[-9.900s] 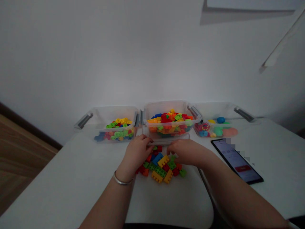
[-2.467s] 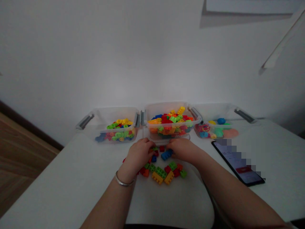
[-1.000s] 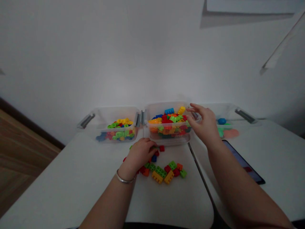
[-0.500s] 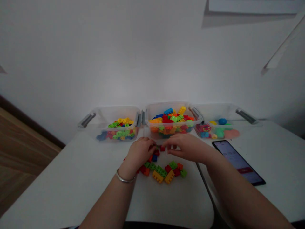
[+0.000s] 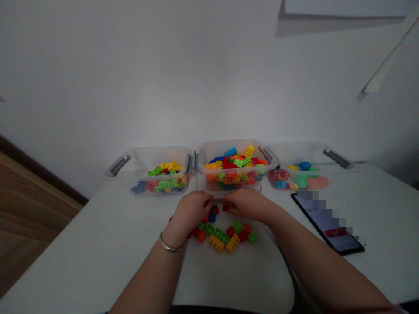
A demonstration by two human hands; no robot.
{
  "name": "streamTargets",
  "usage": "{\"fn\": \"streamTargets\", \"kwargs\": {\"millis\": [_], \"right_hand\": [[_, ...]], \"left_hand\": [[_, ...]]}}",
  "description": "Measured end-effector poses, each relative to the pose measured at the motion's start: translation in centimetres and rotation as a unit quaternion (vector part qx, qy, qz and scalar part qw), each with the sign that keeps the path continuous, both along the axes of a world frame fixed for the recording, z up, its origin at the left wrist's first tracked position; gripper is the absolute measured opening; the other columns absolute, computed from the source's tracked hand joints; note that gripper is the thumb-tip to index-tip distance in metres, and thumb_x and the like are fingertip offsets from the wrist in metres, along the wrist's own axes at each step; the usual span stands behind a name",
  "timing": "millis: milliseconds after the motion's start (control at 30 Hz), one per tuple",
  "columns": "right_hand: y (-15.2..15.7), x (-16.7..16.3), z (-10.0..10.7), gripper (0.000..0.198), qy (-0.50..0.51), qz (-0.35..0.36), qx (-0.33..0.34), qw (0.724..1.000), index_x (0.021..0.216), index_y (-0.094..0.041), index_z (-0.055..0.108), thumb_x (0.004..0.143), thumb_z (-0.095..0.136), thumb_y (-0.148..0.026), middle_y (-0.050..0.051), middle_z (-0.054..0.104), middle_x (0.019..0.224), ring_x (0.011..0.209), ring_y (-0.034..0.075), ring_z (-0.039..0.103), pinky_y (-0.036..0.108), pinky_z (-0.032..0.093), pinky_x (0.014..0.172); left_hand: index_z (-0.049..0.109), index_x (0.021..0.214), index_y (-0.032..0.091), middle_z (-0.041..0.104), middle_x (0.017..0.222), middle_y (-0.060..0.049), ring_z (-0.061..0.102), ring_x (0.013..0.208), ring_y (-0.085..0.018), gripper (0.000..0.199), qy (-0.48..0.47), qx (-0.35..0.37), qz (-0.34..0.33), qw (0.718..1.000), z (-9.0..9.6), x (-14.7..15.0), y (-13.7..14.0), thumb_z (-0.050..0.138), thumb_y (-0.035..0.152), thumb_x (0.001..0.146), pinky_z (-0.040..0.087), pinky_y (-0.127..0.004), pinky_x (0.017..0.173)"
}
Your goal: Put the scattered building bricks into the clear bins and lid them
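On a white worktop (image 5: 235,277), the right hand (image 5: 248,203) has its fingers pinched narrowly around a small red block (image 5: 225,207), about midway between front and back edges. The left hand (image 5: 192,209) curls over loose coloured blocks (image 5: 221,236); whether its fingers hold one cannot be told. Three clear bins (image 5: 209,148) line the back edge, a phone (image 5: 327,222) before the rightmost.

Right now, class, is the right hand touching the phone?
Apart: the head view shows a strip of white tabletop between the right hand and the phone.
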State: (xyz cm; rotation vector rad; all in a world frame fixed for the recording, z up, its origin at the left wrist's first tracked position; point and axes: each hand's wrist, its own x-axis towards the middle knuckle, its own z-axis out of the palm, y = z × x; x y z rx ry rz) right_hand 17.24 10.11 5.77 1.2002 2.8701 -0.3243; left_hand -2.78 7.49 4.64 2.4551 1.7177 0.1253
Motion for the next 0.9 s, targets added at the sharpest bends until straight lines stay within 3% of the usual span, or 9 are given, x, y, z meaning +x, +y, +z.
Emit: {"fn": "streamTargets", "kwargs": {"millis": [200, 400, 533, 667, 767, 900], "right_hand": [[-0.3, -0.8, -1.0, 0.022, -0.024, -0.029, 0.052, 0.998, 0.102, -0.02, 0.071, 0.085, 0.06, -0.029, 0.01, 0.075, 0.1, 0.092, 0.027, 0.07, 0.032, 0.051, 0.072], [-0.6, -1.4, -1.5, 0.019, -0.043, -0.057, 0.063, 0.995, 0.095, -0.017, 0.072, 0.086, 0.057, -0.025, 0.013, 0.075, 0.095, 0.088, 0.03, 0.071, 0.035, 0.051, 0.067], [-0.9, -0.6, 0.5, 0.017, -0.015, -0.06, 0.065, 0.996, 0.094, -0.02, 0.071, 0.084, 0.059, -0.028, 0.009, 0.076, 0.093, 0.085, 0.028, 0.071, 0.032, 0.047, 0.064], [-1.7, 0.9, 3.4, 0.014, 0.093, -0.057, 0.067, 0.992, 0.096, -0.024, 0.068, 0.084, 0.061, -0.03, 0.002, 0.074, 0.088, 0.076, 0.018, 0.068, 0.027, 0.043, 0.062], [-1.8, 2.3, 4.8, 0.016, 0.199, -0.086, 0.123, 0.969, 0.098, -0.024, 0.067, 0.083, 0.061, -0.028, 0.0, 0.071, 0.083, 0.07, 0.015, 0.064, 0.026, 0.043, 0.062], [-1.1, 4.0, 5.5, 0.02, 0.342, -0.139, 0.277, 0.887, 0.099, -0.022, 0.067, 0.083, 0.061, -0.032, 0.005, 0.071, 0.088, 0.079, 0.021, 0.064, 0.035, 0.048, 0.073]], "left_hand": [[0.072, 0.092, 0.021, 0.072, 0.094, -0.008, 0.066, 0.091, -0.022, 0.025, -0.013, 0.003, 0.004, 1.0, -0.2, -0.1, 0.0, 0.049, 0.027, 0.092, 0.049, -0.03, 0.079], [0.072, 0.091, 0.02, 0.072, 0.093, -0.008, 0.066, 0.088, -0.022, 0.024, -0.009, 0.005, 0.006, 1.0, -0.2, -0.1, 0.0, 0.049, 0.026, 0.091, 0.049, -0.03, 0.077], [0.072, 0.093, 0.021, 0.072, 0.093, -0.008, 0.066, 0.088, -0.023, 0.025, -0.009, 0.005, -0.003, 1.0, -0.3, -0.2, 0.0, 0.048, 0.027, 0.092, 0.049, -0.031, 0.076], [0.073, 0.093, 0.021, 0.072, 0.092, -0.008, 0.066, 0.088, -0.022, 0.026, -0.004, 0.007, -0.01, 1.0, -0.4, -0.1, 0.1, 0.048, 0.028, 0.092, 0.049, -0.03, 0.077], [0.073, 0.092, 0.021, 0.073, 0.093, -0.008, 0.067, 0.089, -0.022, 0.026, -0.007, 0.007, -0.008, 1.0, -0.4, -0.1, 0.2, 0.048, 0.029, 0.092, 0.049, -0.031, 0.078], [0.073, 0.092, 0.021, 0.073, 0.093, -0.008, 0.067, 0.088, -0.023, 0.025, -0.011, 0.007, -0.008, 1.0, -0.4, 0.0, 0.3, 0.05, 0.029, 0.091, 0.049, -0.032, 0.079]]}}
